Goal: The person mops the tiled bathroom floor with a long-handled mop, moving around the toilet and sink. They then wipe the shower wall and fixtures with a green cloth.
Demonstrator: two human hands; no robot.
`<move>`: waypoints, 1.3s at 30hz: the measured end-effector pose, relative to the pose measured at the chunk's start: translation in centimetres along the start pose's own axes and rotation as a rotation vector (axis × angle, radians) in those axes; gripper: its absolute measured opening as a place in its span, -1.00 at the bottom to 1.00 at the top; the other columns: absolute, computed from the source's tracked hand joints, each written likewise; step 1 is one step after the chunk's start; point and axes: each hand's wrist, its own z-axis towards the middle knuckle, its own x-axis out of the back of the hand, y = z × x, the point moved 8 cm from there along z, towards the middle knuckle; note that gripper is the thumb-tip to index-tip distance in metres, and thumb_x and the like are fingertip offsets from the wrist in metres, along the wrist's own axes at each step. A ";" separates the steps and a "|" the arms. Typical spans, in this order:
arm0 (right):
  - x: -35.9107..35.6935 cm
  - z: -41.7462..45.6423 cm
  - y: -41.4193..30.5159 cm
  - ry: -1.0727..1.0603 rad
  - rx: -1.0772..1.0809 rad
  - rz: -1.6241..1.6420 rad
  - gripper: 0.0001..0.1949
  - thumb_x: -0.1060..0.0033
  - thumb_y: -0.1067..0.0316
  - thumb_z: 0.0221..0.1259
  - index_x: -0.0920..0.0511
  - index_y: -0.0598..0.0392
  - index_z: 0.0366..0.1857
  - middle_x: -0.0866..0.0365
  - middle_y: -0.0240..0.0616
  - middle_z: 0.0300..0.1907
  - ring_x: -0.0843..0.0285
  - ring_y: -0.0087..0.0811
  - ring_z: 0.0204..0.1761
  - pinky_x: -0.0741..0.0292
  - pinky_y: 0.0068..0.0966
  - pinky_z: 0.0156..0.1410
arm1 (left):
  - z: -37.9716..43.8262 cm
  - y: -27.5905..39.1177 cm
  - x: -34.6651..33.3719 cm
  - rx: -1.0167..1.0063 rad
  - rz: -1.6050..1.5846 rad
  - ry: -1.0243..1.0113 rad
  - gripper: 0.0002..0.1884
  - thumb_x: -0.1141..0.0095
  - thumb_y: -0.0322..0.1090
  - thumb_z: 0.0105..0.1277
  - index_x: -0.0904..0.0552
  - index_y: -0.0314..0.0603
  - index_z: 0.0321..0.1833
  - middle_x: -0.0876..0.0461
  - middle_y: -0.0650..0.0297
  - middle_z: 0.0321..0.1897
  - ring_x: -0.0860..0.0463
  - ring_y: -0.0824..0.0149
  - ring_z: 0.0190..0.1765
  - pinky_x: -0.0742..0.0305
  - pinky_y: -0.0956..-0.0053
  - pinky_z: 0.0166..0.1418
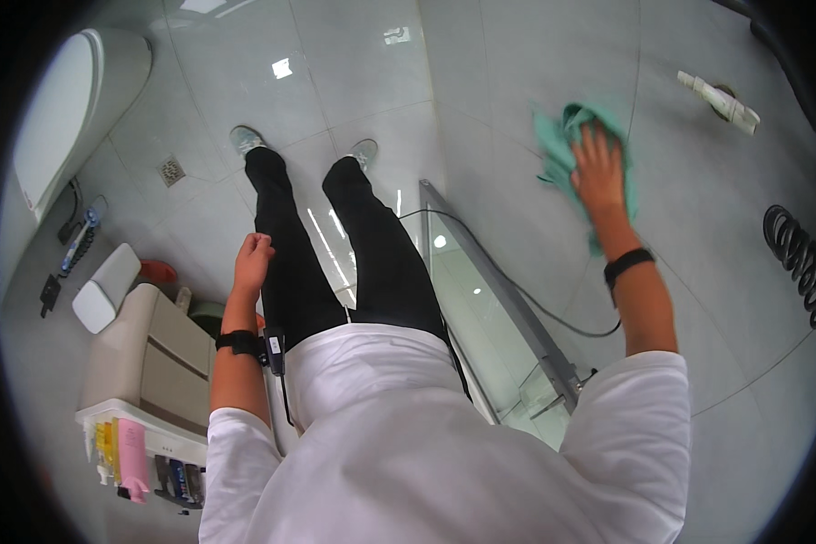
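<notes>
My right hand (598, 173) lies spread over a crumpled green cloth (556, 146), pressing it against the grey tiled wall (517, 61). Hand and cloth are slightly blurred. Folds of the cloth stick out past the fingers on the left and hang below the wrist. My left hand (250, 262) hangs beside my left thigh, its fingers curled in, and nothing shows in it. Black straps circle both forearms, the left one carrying a small black device (274, 350) with a cable.
A white toilet (119, 75) and a square floor drain (171, 171) are at the left. Below them stands a beige cabinet (132, 347) with bottles (133, 455). A grey-framed glass panel (496, 272) is close by my right leg. From the wall project a white fitting (719, 102) and a black coiled holder (792, 262).
</notes>
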 end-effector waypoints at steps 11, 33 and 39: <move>-13.6 -12.1 -8.3 -0.386 0.422 0.131 -0.32 -0.06 -0.04 -0.03 -0.20 -0.16 0.27 0.27 -0.21 0.43 0.23 -0.23 0.42 0.27 -0.17 0.45 | 0.4 -8.4 0.4 -0.032 -0.098 0.201 -0.77 0.07 -0.21 0.24 -0.49 -0.26 -0.30 -0.51 0.27 -0.46 -0.45 0.42 -0.33 -0.35 0.53 -0.17; -25.1 -1.9 -20.3 -0.207 0.358 0.251 -0.42 -0.05 0.35 -0.05 -0.28 0.06 0.20 0.18 -0.09 0.41 -0.21 -0.19 0.22 -0.31 -0.26 0.14 | 1.2 -9.8 1.2 0.041 0.002 0.284 -0.84 0.02 -0.28 0.22 -0.51 -0.20 -0.27 -0.52 0.18 -0.25 -0.39 0.24 -0.06 -0.26 0.40 0.07; -22.3 -4.9 -20.0 -0.552 0.603 0.027 -0.32 -0.18 -0.03 -0.10 -0.27 -0.10 0.21 0.33 -0.15 0.43 0.05 -0.26 0.36 -0.01 -0.27 0.35 | 1.1 -7.2 1.4 -0.117 0.333 0.473 -0.82 -0.01 -0.27 0.16 -0.49 -0.17 -0.22 -0.47 0.15 -0.16 -0.29 0.09 0.04 -0.13 0.31 0.19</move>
